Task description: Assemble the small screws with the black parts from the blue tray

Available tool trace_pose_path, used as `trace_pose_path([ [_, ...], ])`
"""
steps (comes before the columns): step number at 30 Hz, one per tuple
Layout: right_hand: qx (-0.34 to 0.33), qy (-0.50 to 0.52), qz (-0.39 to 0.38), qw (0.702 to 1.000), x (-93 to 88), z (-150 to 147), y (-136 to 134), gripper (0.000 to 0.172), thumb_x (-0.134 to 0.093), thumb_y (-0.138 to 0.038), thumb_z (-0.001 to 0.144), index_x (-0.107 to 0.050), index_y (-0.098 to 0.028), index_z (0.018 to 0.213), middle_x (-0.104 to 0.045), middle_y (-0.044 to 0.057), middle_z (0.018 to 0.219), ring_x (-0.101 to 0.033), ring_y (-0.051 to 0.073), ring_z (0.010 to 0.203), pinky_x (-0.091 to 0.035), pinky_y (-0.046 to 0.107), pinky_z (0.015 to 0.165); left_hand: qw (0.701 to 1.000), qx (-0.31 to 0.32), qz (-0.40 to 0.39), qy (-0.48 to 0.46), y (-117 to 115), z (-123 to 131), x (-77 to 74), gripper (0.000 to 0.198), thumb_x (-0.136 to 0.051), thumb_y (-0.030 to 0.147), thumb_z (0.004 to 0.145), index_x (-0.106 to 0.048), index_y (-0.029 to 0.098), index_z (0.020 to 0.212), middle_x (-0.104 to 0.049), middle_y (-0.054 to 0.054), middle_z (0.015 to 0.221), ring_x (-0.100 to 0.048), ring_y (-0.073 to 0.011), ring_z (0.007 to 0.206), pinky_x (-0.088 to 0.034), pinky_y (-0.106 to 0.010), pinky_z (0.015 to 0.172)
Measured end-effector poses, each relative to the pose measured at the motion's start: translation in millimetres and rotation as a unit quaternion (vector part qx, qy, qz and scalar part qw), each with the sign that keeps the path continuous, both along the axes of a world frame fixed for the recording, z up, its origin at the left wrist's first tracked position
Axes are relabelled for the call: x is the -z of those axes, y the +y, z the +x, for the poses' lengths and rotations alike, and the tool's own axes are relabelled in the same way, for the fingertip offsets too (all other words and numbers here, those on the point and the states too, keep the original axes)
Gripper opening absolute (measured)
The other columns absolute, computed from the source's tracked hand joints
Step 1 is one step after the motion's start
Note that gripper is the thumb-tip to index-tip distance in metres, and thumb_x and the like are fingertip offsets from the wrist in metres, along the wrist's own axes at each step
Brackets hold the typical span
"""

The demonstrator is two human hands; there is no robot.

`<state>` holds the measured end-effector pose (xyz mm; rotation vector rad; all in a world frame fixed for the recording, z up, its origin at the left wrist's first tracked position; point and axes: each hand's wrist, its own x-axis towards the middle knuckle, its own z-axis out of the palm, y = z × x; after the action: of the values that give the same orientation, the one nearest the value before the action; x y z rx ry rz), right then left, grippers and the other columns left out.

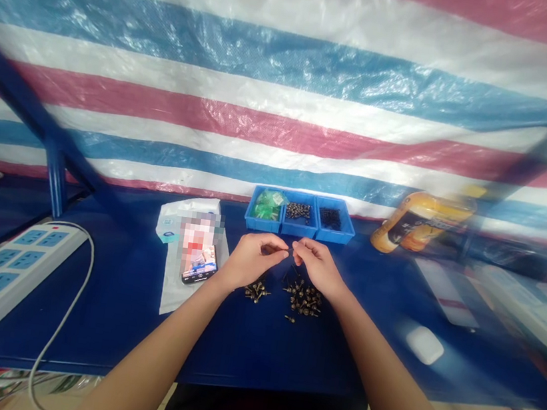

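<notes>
Both the left hand (250, 261) and right hand (318, 269) pinch what seems a tiny thin part (290, 251), hard to make out, above loose bronze fittings (302, 300) on the blue tabletop (136, 328).

**Small-parts assembly workstation**
Striped plastic tarpaulin (287, 99) behind a blue tabletop (111, 325), parts trays (299, 230) centre, power strip (2, 277) lower left.
</notes>
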<state>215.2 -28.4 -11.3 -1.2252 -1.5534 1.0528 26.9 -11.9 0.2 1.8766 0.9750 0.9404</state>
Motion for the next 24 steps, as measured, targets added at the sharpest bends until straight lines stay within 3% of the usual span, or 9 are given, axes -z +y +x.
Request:
trace_pose_path([
  [4, 0.070, 0.097, -0.003, 0.993, 3.0, 0, 4, 0.040, -0.058, -0.050, 0.087, -0.051, -0.021, 0.060, -0.052, -0.001, 0.059, -0.049, 0.013, 0.057, -0.042, 0.029, 0.061, 1.000, -0.027, -0.006, -0.004, 3, -1, 4.3, 0.022, -0.065, 0.037, 0.084, -0.074, 0.019, 0.093, -0.075, -0.005, 0.092, -0.069, -0.0175, 0.077, -0.054, -0.027, 0.070],
  [7, 0.180, 0.206, -0.012, 0.962, 4.3, 5, 8, 0.033, -0.065, -0.053, 0.081, -0.053, -0.023, 0.079, -0.054, -0.003, 0.064, -0.048, 0.012, 0.053, -0.041, 0.028, 0.055, 0.999, -0.051, -0.013, -0.005, 5, -2, 6.7, 0.022, -0.066, 0.038, 0.084, -0.073, 0.019, 0.093, -0.075, -0.005, 0.090, -0.069, -0.0184, 0.079, -0.054, -0.028, 0.070],
  [10, 0.241, 0.212, -0.021, 0.947, 5.7, 10, 10, 0.039, -0.070, -0.056, 0.077, -0.048, -0.025, 0.086, -0.052, -0.006, 0.063, -0.045, 0.012, 0.049, -0.036, 0.026, 0.049, 0.998, -0.062, -0.012, -0.012, 6, -2, 8.1, 0.021, -0.067, 0.037, 0.083, -0.073, 0.019, 0.092, -0.075, -0.005, 0.089, -0.070, -0.0187, 0.080, -0.054, -0.028, 0.072],
  [12, 0.218, 0.160, -0.010, 0.963, 6.5, 11, 9, 0.039, -0.067, -0.058, 0.079, -0.047, -0.024, 0.078, -0.049, -0.006, 0.059, -0.043, 0.011, 0.049, -0.036, 0.026, 0.050, 0.998, -0.063, -0.006, -0.021, 6, -1, 9.0, 0.020, -0.067, 0.037, 0.083, -0.072, 0.019, 0.091, -0.075, -0.005, 0.090, -0.070, -0.0188, 0.081, -0.054, -0.028, 0.074],
  [17, 0.027, 0.045, -0.017, 0.998, 4.9, 3, 3, 0.039, -0.057, -0.059, 0.087, -0.059, -0.021, 0.077, -0.061, 0.000, 0.074, -0.053, 0.013, 0.062, -0.044, 0.028, 0.061, 0.998, -0.061, 0.005, -0.034, 6, 1, 9.9, 0.021, -0.067, 0.037, 0.083, -0.072, 0.019, 0.092, -0.075, -0.005, 0.090, -0.069, -0.0187, 0.082, -0.054, -0.029, 0.075],
  [24, -0.006, 0.002, -0.003, 1.000, 4.5, 1, -1, 0.037, -0.052, -0.052, 0.093, -0.061, -0.020, 0.079, -0.062, 0.000, 0.073, -0.055, 0.014, 0.065, -0.042, 0.027, 0.062, 0.998, -0.057, 0.004, -0.029, 3, 2, 7.8, 0.020, -0.067, 0.037, 0.084, -0.072, 0.019, 0.091, -0.075, -0.005, 0.091, -0.069, -0.0182, 0.082, -0.053, -0.028, 0.074],
])
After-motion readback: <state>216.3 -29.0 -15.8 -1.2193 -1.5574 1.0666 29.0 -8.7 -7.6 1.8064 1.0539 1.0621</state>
